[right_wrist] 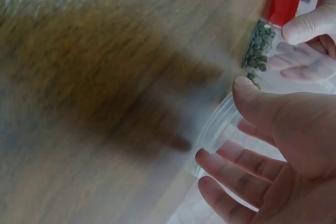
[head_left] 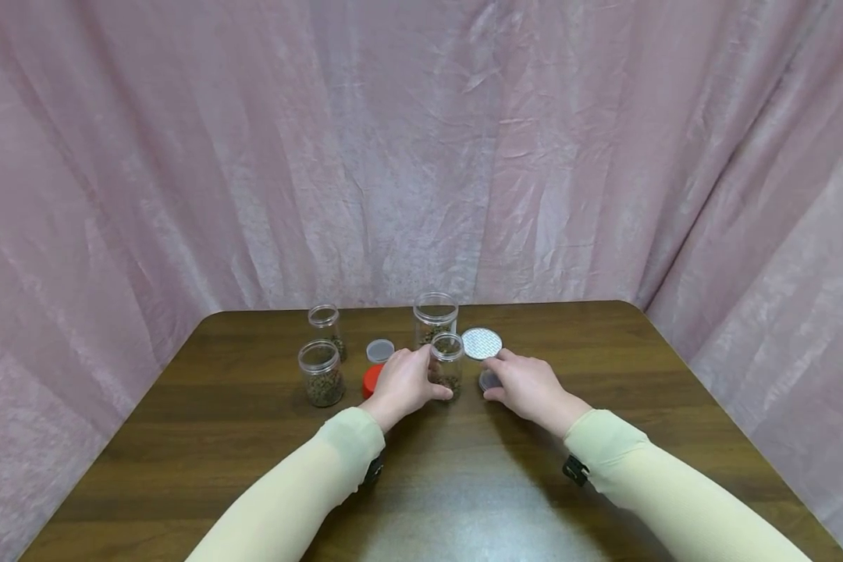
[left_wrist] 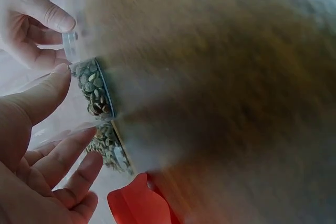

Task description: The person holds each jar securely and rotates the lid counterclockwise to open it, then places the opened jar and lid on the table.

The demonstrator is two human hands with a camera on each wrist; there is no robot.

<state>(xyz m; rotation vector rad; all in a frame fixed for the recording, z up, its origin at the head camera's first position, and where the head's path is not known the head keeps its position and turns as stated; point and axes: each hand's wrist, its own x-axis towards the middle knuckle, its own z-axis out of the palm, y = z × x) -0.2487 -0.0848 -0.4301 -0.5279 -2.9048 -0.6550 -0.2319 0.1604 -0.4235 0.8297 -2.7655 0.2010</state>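
Observation:
My left hand (head_left: 405, 381) holds a clear, lidless jar (head_left: 449, 364) upright near the middle of the table, thumb on the near side and fingers around the far side. Greenish-brown pellets or seeds (left_wrist: 93, 85) fill its lower part. Just to the right, my right hand (head_left: 531, 390) grips a clear round lid (head_left: 489, 380) by its edge. In the right wrist view the thumb and fingertips sit on opposite sides of the lid's rim (right_wrist: 212, 124). Beside the left hand is a red plastic piece (head_left: 372, 380), partly hidden by that hand.
Behind the held jar stands a larger open jar (head_left: 435, 312), with a silvery patterned disc (head_left: 481, 343) at its right. Two more open jars, a front one (head_left: 322, 378) and a back one (head_left: 325, 320), stand left. A translucent lid (head_left: 380, 350) lies between. A pink curtain (head_left: 407, 156) hangs behind the table.

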